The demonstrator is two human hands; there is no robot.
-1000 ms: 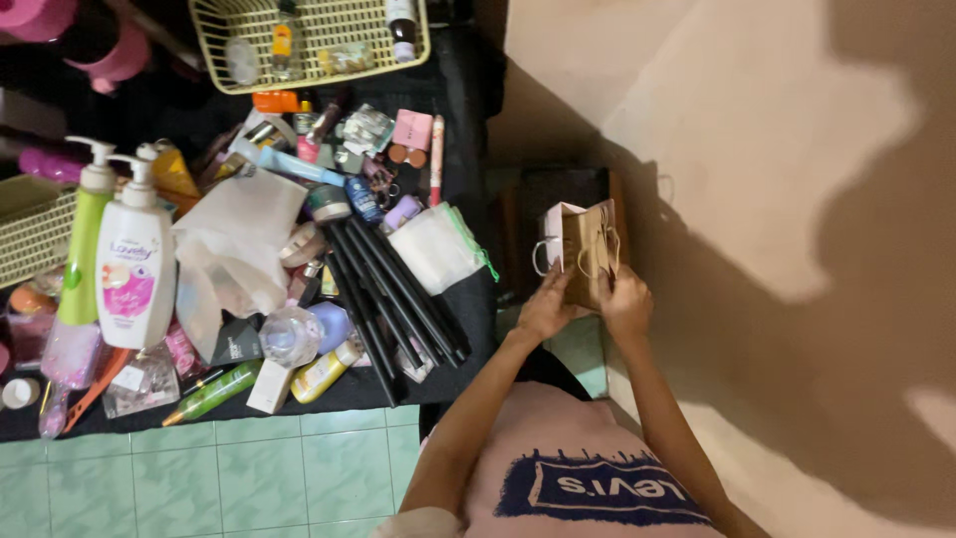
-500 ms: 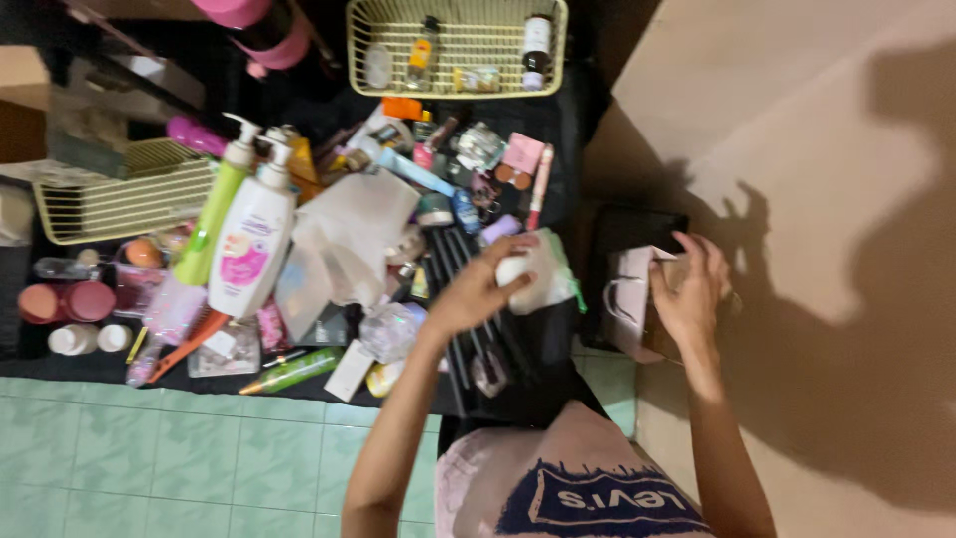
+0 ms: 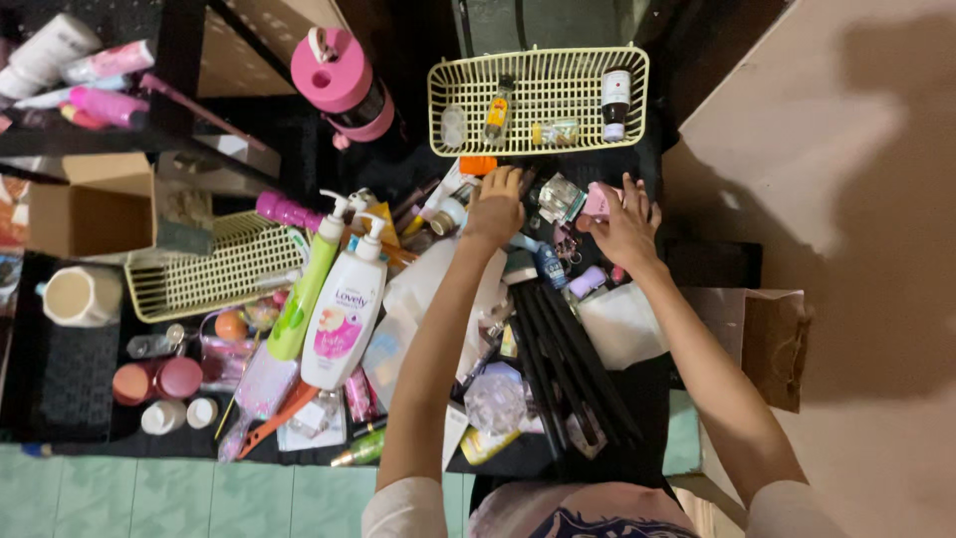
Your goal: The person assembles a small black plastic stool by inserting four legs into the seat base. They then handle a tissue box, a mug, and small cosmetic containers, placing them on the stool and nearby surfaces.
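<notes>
My left hand lies knuckles up on the clutter below the yellow basket, fingertips by an orange cap. What its fingers hold is hidden. To its right, my right hand has its fingers spread. Its thumb and forefinger touch a small pink compact. Between my hands lie a clear packet and a small blue bottle. Black brush handles run back along my right forearm.
Two pump bottles, green and white, lie left of my arms. A second yellow basket, a cardboard box, a pink flask and a white mug sit further left. A brown paper bag rests at the right.
My right hand has left the paper bag and moved forward onto the clutter. My left hand has moved forward too, up to the basket's near edge. The view has swung left.
</notes>
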